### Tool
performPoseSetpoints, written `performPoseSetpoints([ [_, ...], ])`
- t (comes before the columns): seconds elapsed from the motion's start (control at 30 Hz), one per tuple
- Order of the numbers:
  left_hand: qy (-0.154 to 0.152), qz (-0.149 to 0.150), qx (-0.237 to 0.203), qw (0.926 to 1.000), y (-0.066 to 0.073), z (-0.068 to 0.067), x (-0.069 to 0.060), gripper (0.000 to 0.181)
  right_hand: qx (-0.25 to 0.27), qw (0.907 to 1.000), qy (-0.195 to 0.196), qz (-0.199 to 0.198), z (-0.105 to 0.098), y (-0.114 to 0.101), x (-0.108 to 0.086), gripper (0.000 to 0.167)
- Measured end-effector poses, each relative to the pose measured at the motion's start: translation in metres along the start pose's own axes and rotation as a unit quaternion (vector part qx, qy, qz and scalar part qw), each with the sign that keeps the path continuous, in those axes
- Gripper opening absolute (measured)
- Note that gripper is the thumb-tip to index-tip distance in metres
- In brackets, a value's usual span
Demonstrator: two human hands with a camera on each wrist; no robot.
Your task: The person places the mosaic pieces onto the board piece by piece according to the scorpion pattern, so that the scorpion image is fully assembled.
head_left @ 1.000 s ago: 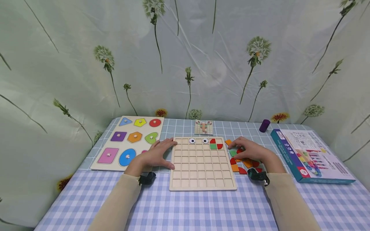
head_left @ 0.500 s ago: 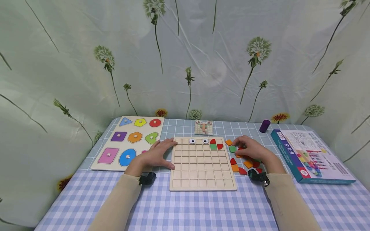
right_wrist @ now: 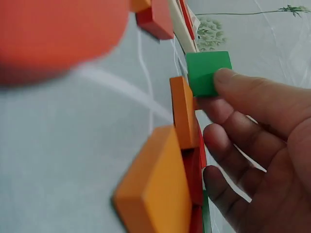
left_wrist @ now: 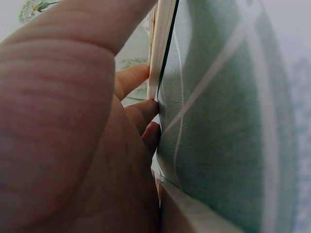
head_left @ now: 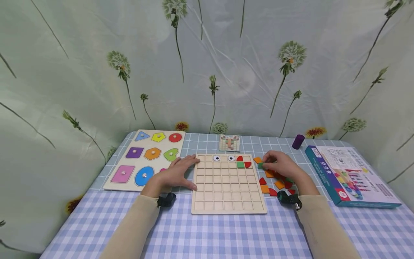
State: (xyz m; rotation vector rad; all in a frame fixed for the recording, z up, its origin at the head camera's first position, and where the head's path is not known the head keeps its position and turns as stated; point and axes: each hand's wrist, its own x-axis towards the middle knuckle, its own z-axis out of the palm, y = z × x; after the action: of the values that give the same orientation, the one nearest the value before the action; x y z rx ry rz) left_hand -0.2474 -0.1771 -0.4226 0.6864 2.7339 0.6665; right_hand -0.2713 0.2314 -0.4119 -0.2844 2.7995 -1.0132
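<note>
The right hand (head_left: 282,164) pinches a green square piece (right_wrist: 208,73) between thumb and fingers, over loose orange, red and green pieces to the right of the wooden grid board (head_left: 221,187). The left hand (head_left: 174,177) rests with spread fingers at the board's left edge; in the left wrist view its fingertips touch that edge. Along the board's top row lie two eye pieces (head_left: 216,158) and a red quarter piece (head_left: 239,158); below the latter sit a green square (head_left: 240,164) and another red quarter piece (head_left: 247,164).
A shape puzzle board (head_left: 134,162) lies at the left, and a pattern card (head_left: 229,142) lies behind the grid board. To the back right stands a purple cylinder (head_left: 298,141), with a flat box (head_left: 354,176) at the far right. A floral cloth hangs behind the table.
The right hand has lifted a green square from among the loose pieces and moved slightly back. The left hand has kept its place at the board's edge. The head view has shifted slightly.
</note>
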Motion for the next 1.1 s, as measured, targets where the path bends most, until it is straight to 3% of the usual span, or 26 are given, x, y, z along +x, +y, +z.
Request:
performPoseSetpoints([
  [0.23, 0.0, -0.002, -0.001, 1.0, 0.0, 0.0, 0.001, 0.103, 0.031, 0.9993, 0.014, -0.014, 0.001, -0.008, 0.003, 0.02],
  [0.43, 0.0, -0.004, -0.004, 1.0, 0.002, -0.001, 0.0, 0.102, 0.055, 0.9978, -0.006, -0.035, 0.005, -0.021, 0.002, 0.024],
  [0.8, -0.001, -0.012, -0.004, 0.9999, 0.0, 0.001, 0.001, 0.102, 0.051, 0.9951, -0.048, -0.07, 0.019, -0.039, 0.004, 0.03],
  [1.1, 0.0, -0.019, 0.002, 0.9998, 0.0, 0.002, 0.002, 0.103, 0.065, 0.9923, -0.081, -0.067, 0.034, -0.053, 0.005, 0.027],
])
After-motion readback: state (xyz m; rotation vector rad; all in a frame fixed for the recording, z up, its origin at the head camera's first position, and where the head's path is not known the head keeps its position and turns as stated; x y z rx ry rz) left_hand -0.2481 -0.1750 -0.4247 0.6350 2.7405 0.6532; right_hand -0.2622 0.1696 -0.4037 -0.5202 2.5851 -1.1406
